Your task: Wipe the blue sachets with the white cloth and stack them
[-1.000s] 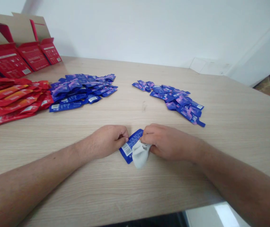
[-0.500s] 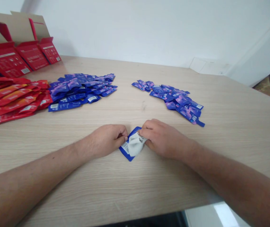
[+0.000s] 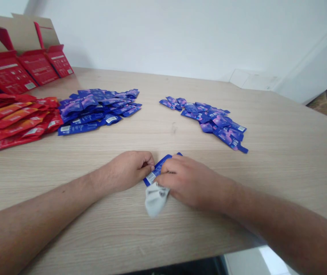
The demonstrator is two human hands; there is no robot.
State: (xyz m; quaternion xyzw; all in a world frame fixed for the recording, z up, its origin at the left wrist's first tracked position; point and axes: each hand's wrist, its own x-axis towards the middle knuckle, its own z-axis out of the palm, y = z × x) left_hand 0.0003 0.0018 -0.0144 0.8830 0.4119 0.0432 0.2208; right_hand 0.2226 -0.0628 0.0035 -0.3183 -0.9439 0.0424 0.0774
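Observation:
A blue sachet (image 3: 158, 170) with a white barcode label lies on the table, angled between my hands. My left hand (image 3: 133, 170) is closed at the sachet's left edge, its thumb and forefinger pinching there. My right hand (image 3: 192, 181) grips a small white cloth (image 3: 156, 199), which hangs out below the fingers near the sachet's lower end. That hand covers the right part of the sachet; one blue corner shows above the knuckles.
Left of centre lies a heap of blue-purple sachets (image 3: 100, 107), beside a stack of red packets (image 3: 17, 120). Open red cartons (image 3: 39, 68) stand behind these. A looser group of blue-purple sachets (image 3: 212, 120) lies to the right. A white wall (image 3: 163, 38) borders the table's back.
My right hand has moved toward me and slightly left with the cloth, from over the sachet to its lower end. More of the sachet's upper face shows. My left hand stays put.

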